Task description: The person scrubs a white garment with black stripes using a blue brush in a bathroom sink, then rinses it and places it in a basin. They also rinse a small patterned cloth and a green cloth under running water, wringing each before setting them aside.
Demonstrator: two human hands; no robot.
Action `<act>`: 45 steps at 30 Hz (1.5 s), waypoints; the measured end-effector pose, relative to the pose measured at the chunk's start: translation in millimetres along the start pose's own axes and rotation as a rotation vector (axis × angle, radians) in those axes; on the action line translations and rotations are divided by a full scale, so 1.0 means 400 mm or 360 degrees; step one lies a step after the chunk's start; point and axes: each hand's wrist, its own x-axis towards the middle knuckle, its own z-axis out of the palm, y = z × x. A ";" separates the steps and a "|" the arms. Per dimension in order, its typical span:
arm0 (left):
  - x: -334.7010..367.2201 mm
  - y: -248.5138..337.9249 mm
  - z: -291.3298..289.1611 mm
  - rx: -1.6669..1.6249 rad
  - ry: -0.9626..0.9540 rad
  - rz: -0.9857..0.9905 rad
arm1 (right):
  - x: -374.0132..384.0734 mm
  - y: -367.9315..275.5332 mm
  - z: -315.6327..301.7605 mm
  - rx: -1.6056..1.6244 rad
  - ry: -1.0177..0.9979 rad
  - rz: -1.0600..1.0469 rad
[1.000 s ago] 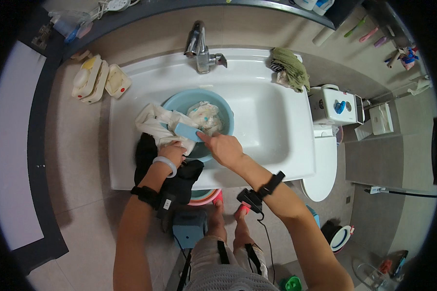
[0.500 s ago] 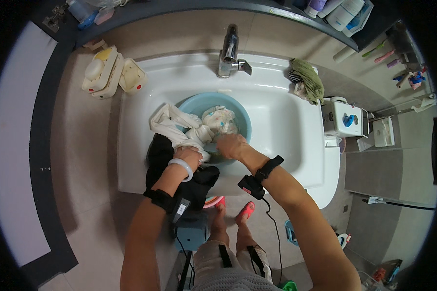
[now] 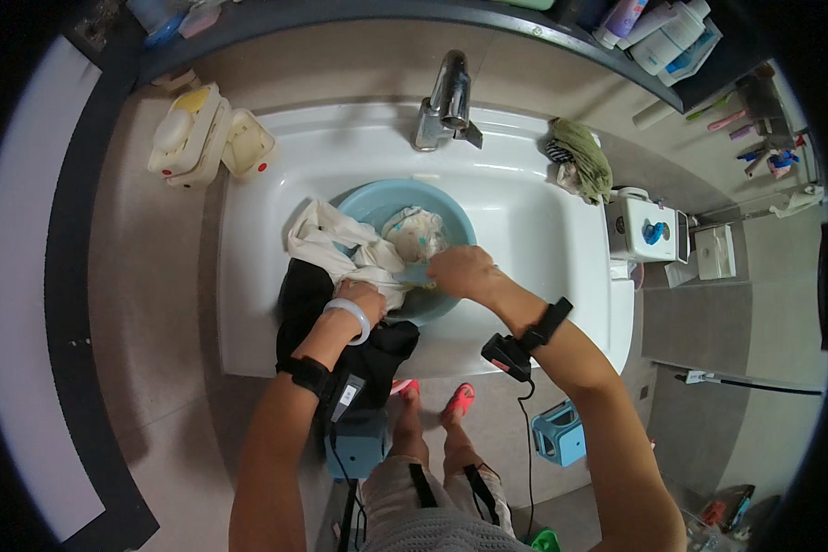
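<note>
A light-blue basin [image 3: 453,208] stands in the white sink. Over its left side hangs a wet white garment [image 3: 327,235], and black cloth [image 3: 305,293] lies against it on the sink's front edge. My left hand [image 3: 363,299], with a white bangle at the wrist, is closed on the white garment at the basin's near-left rim. At the basin's near-right side, my right hand [image 3: 465,272] grips a pale-blue, brush-like tool [image 3: 416,274] that rests over the garment; its underside is hidden. A bunched white cloth with blue spots [image 3: 416,232] sits inside the basin.
A chrome faucet [image 3: 447,101] rises behind the basin. Cream soap boxes [image 3: 191,138] stand at the sink's left corner, a green cloth [image 3: 581,158] at its right. Blue stools [image 3: 357,443] are on the floor. Cables hang from both wrist straps.
My right hand has moved right and slightly up, bringing the pale-blue tool into view over the garment. My left hand stays on the white garment.
</note>
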 end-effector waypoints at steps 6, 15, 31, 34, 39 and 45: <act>0.012 -0.019 0.010 0.0007 0.0154 0.0140 | -0.006 -0.032 -0.013 0.0340 0.0258 0.0107; 0.037 -0.044 0.025 0.0017 0.0089 0.0205 | 0.115 -0.090 0.005 0.0275 0.0486 0.0041; 0.029 -0.018 0.001 0.0169 0.0027 -0.0063 | 0.154 -0.080 0.045 -0.0048 0.0132 0.0254; -0.001 -0.021 0.005 0.0124 0.0203 -0.0043 | 0.115 -0.048 0.049 0.0096 0.0240 0.0194; -0.041 0.014 -0.009 0.0122 0.0332 -0.0126 | 0.030 0.003 0.074 0.0082 0.0026 0.0183; -0.013 0.082 -0.043 0.0053 0.0263 -0.0364 | 0.071 -0.029 0.143 0.0083 0.0038 0.0180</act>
